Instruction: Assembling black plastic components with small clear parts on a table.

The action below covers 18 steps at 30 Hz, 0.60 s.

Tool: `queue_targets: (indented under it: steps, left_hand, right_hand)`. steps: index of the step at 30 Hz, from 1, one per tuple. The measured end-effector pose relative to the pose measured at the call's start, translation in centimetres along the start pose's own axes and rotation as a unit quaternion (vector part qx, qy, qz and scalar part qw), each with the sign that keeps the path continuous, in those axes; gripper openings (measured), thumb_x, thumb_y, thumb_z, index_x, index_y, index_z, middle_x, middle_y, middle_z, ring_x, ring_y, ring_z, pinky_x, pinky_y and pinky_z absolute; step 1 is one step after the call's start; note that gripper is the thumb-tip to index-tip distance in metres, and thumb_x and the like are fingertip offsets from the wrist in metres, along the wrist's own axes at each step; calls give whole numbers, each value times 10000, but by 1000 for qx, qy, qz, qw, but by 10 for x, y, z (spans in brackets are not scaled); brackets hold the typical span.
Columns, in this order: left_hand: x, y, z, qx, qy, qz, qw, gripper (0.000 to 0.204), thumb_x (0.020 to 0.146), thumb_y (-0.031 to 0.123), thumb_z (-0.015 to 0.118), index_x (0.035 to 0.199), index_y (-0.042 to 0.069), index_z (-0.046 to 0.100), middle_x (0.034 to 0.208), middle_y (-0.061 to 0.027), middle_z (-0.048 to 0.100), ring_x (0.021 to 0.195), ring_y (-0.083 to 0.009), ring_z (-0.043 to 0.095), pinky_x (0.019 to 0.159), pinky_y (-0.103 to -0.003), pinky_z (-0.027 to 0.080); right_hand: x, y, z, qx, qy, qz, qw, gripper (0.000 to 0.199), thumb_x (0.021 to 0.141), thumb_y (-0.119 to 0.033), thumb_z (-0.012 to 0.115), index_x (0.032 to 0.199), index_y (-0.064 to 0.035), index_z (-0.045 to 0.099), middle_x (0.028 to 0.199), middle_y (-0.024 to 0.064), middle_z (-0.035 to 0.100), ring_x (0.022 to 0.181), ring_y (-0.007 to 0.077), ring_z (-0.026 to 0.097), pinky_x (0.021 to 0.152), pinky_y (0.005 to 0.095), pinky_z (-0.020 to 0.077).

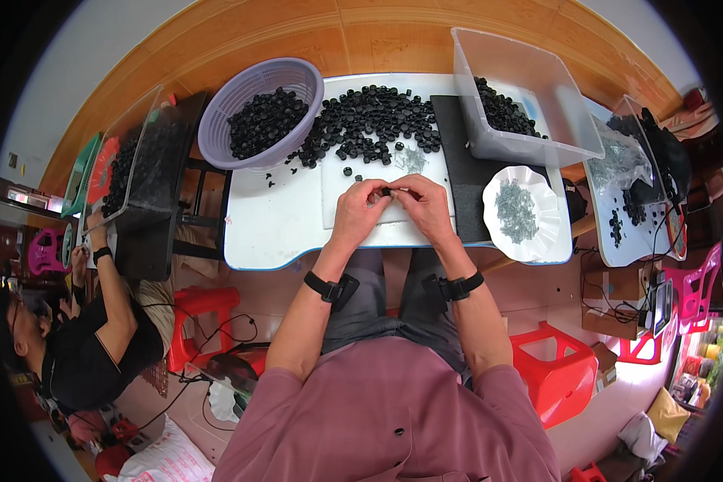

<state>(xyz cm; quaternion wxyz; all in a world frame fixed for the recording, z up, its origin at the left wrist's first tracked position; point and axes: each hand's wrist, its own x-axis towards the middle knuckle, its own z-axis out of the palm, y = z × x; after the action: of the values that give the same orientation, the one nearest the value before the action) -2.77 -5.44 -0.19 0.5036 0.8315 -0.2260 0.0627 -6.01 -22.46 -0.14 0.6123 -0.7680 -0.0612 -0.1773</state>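
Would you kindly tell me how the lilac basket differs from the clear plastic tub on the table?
The lilac basket is round, opaque and slotted; the clear plastic tub is rectangular, see-through and smooth-walled. The basket leans tilted at the table's left rear; the tub stands at its right rear. Both hold small black parts.

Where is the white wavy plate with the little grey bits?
The white plate sits at the table's right edge, right of the person's right hand, just below the clear plastic bin and beside the black mat.
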Motion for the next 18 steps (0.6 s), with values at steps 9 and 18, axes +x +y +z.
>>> queue_targets:
  steps: [9,18]
  left_hand:
    - [-1,3,-1,-26,8,-36,999,273,836,85,825,1091,30,742,863,-52,734,741,-113,652,698,-262,532]
    - [0,-2,1,-28,9,-15,999,275,827,80,829,1081,30,737,852,-49,734,738,-114,652,699,-262,535]
  right_hand:
    - [-2,5,-1,10,-3,68,998,149,902,-16,712,1029,-15,792,895,75,740,741,119,651,663,262,503]
    - [-1,9,1,24,5,89,996,128,880,-43,759,1002,-25,797,852,56,734,695,94,621,626,257,488]
